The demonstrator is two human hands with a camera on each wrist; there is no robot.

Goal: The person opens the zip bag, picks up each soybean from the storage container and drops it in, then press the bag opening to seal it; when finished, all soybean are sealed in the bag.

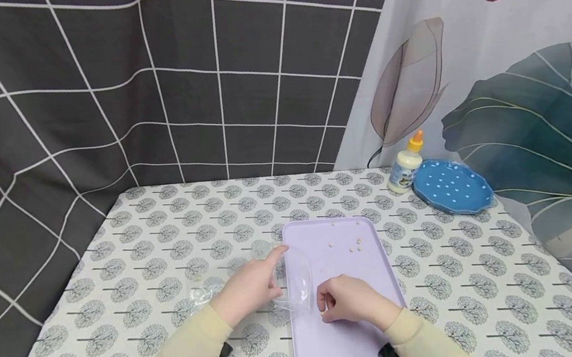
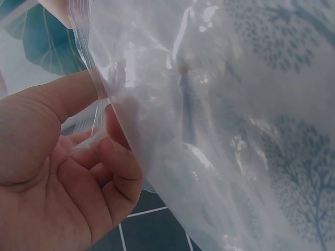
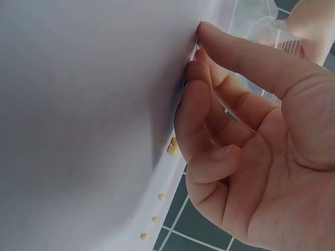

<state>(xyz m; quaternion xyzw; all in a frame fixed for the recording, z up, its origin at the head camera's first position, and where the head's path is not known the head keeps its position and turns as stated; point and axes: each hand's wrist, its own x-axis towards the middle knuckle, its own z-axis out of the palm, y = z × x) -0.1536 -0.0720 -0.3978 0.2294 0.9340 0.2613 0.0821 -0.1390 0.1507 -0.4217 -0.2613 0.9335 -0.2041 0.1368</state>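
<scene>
My left hand [image 1: 249, 286] holds a clear plastic zip bag [image 1: 301, 281] at its mouth, its index finger stretched over the tray's left rim. In the left wrist view, the thumb and fingers curl about the ribbed edge of the bag [image 2: 209, 130], and a small yellowish spot shows through the film. My right hand [image 1: 351, 301] is low over the lilac tray [image 1: 352, 347], thumb and index fingertips pinching a small pale soybean [image 1: 322, 314]. Several more soybeans [image 1: 358, 241] lie scattered toward the tray's far end; some soybeans [image 3: 173, 147] also appear beyond the right fingers.
At the back right of the table stands a glue bottle [image 1: 405, 167] with an orange-yellow cap. Beside it is a blue scalloped plate [image 1: 452, 185] with white dots. A tree-print cloth [image 1: 131, 257] covers the table, and a dark checked curtain [image 1: 183, 83] hangs behind.
</scene>
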